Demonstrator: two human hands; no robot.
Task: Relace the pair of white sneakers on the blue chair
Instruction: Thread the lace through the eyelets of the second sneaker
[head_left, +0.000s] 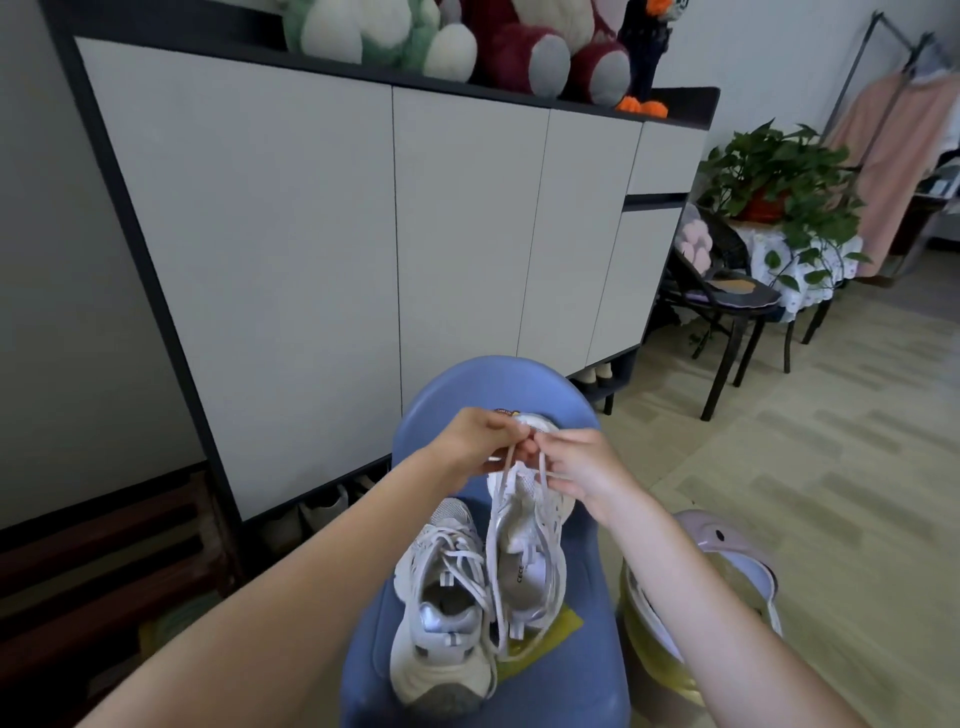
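Head view: we look down on a blue chair (587, 587) carrying two white sneakers side by side, toes pointing away from us.
Left sneaker (441, 613): on the seat, nearer to us; its lace (457, 558) already crosses the eyelets, ends loose over the tongue.
Right sneaker (530, 540): on the seat, touching its mate, toe near the chair back; we judge this one the shoe in hand.
Right sneaker lace (498, 587): a flat white cord, running from the toe eyelets, both strands drawn up to the hands and long tails trailing back over the heel onto the seat.
Left hand (475, 439): fingers curled, pinching one strand above the toe.
Right hand (576, 465): fingers curled, pinching the other strand, fingertips almost meeting those of the left hand.
Handling, lace: we judge it very light, limp, without stiffness of its own; it will sag and twist unless kept taut. Best taken close to the tip, where the stiffened end can be steered through an eyelet; the tips are too small to confirm.
Handling, shoe: light, mesh upper soft and yielding, sole firmer; likely to slide on the smooth seat when a strand is pulled, so steadying at the midfoot or sole seems advisable.
Surroundings: white cabinet (311, 234) behind the chair; a pale stool (727, 551) beside it on the right.
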